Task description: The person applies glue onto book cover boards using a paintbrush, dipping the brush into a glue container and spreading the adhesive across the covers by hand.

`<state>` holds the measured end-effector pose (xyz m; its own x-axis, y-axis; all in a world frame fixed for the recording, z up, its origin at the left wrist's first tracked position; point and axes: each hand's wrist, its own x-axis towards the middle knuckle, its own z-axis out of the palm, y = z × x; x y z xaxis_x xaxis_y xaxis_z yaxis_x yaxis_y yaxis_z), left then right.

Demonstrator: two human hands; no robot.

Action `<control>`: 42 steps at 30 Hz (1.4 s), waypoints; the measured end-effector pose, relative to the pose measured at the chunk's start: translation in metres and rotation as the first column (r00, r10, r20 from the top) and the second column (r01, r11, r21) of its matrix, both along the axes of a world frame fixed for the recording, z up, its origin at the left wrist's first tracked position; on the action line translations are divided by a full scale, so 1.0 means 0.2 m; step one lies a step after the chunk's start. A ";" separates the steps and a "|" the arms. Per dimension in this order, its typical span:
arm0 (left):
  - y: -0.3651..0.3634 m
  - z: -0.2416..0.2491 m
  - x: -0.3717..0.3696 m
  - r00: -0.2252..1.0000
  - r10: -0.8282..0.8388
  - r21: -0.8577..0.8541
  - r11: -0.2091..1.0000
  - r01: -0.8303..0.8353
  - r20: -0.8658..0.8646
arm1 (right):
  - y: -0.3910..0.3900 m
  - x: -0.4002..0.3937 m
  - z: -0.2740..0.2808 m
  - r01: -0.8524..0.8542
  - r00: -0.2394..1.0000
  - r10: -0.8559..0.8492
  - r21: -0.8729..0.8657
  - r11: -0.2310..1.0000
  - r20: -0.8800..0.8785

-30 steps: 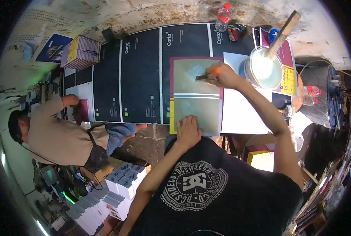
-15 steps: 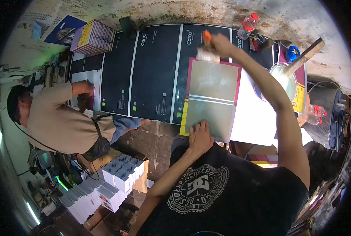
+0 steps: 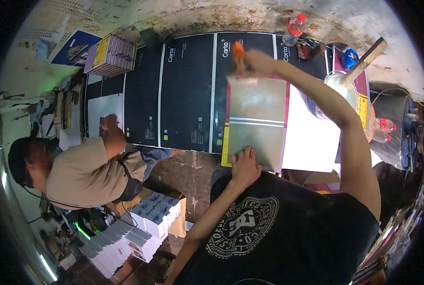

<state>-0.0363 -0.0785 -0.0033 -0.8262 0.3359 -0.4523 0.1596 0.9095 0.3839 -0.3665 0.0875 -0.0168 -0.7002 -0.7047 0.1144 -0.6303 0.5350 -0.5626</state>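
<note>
A: Entry, right hand [image 3: 259, 61]. Fingers curled tight around the orange handle of a paste brush [image 3: 240, 64]; the bristle end is blurred against the far edge of the printed cover sheet [image 3: 257, 121]. Grip closed on the handle, no gap visible.

B: Left hand [image 3: 245, 164]?

A: Flat, fingers spread and pressed down on the near edge of the same sheet. It holds nothing; palm and fingertips rest on the paper.

B: Position of the sheet?

A: Lying flat on the workbench [image 3: 183, 90], greyish inner face up, with a maroon border along its far and side edges, a yellow strip at its near left corner and a pale double line across the middle. It overlaps dark "Carta" printed sheets [image 3: 185, 85] to its left and a white sheet [image 3: 311, 137] to its right.

B: Surroundings?

A: Right of the sheet, a bucket of white paste [image 3: 338, 95] with a wooden stick [image 3: 364, 59] leaning in it; the right forearm crosses in front of the bucket. A red-capped water bottle [image 3: 293, 27] stands at the back of the bench, another bottle [image 3: 376, 129] lies past the bucket. Far left corner: a stack of books [image 3: 111, 56].

B: Anyone else?

A: A co-worker in a beige shirt [image 3: 90, 173] at the left end of the bench, one hand [image 3: 109, 126] on a sheet there. Stacks of white booklets [image 3: 136, 228] sit on the floor below.
</note>
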 end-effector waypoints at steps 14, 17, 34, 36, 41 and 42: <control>0.02 0.01 -0.02 0.999 -0.053 -0.043 0.998 0.053 0.014 | 0.63 0.24 0.02 0.420 0.905 -0.424 0.186 0.888 -0.021; 0.03 0.02 -0.02 0.998 -0.054 -0.054 0.997 0.055 0.022 | 0.65 0.35 -0.06 0.468 0.852 -0.492 -0.161 0.869 -0.178; -0.28 -0.03 -0.39 0.924 -0.381 -0.112 0.919 0.377 -0.018 | 0.42 1.30 -0.24 0.953 0.284 -0.944 -0.156 0.259 0.167; -0.29 -0.03 -0.37 0.919 -0.386 -0.069 0.922 0.381 -0.085 | 0.42 1.43 -0.05 0.976 0.053 -0.996 -0.214 0.038 0.065; -0.38 -0.11 -0.38 0.851 -0.470 -0.035 0.879 0.476 -0.234 | 0.05 1.69 -0.11 0.982 0.111 -0.953 -0.179 0.062 0.282; -0.40 -0.11 -0.38 0.842 -0.492 -0.045 0.868 0.495 -0.221 | 0.03 1.80 -0.20 0.992 0.068 -0.952 -0.124 0.033 0.298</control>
